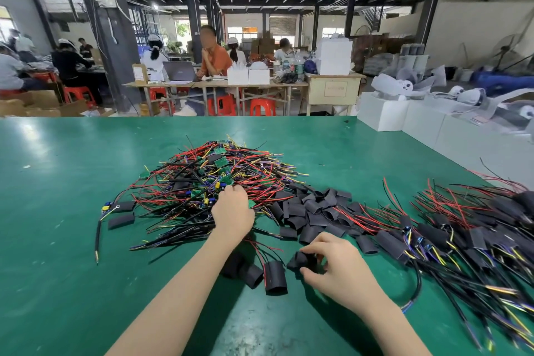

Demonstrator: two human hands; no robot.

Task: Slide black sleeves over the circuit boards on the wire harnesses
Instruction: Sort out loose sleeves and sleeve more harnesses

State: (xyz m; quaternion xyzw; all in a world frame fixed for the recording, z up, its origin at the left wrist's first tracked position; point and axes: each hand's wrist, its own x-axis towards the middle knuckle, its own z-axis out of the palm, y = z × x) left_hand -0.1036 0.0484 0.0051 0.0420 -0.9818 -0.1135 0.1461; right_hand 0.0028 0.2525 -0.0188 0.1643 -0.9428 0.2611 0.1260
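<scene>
A tangled heap of wire harnesses (219,179) with small green circuit boards lies mid-table. My left hand (232,211) reaches into its near edge, fingers curled round a green board and its wires. To the right lies a pile of loose black sleeves (312,211). My right hand (335,266) pinches one black sleeve (300,260) just above the table. A sleeved harness (276,276) lies between my forearms.
Finished sleeved harnesses (468,240) are heaped at the right on the green table (63,240). Two loose sleeves (121,218) lie left of the heap. White boxes (404,121) stand at the far right edge. People sit at tables beyond.
</scene>
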